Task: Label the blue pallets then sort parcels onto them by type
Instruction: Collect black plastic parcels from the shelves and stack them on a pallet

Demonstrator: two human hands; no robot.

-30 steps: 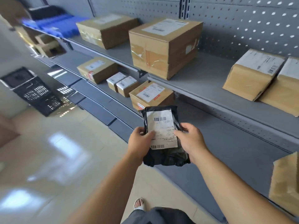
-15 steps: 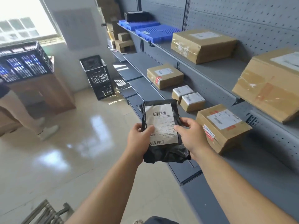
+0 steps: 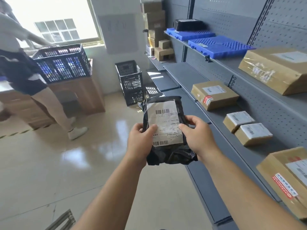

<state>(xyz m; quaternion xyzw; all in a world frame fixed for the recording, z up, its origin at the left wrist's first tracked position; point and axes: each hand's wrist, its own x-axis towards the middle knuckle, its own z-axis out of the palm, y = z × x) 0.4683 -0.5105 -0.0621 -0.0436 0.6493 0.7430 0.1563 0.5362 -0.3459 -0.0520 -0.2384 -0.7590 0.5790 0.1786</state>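
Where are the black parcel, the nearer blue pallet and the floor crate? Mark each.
black parcel (image 3: 171,156): head view, crumpled lower wrap.
nearer blue pallet (image 3: 221,46): head view, ribbed top.
floor crate (image 3: 131,82): head view, mesh side.

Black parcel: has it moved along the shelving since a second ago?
Yes. The black parcel, held by the left hand and right hand, has travelled along the shelving toward the blue pallets, passing the taped cardboard box.

The floor (image 3: 49,171) lies open ahead and to the left. On the right, grey shelves (image 3: 191,75) run along the wall; the middle shelf has bare stretches between its cardboard boxes (image 3: 214,95). Two blue pallets (image 3: 216,44) fill the far end of the upper shelf, one carrying a black parcel (image 3: 188,24). A black crate (image 3: 131,82) stands on the floor at the shelf's far end. Another person (image 3: 25,72) stands at the left, by a crate on a wooden worktop (image 3: 79,90).
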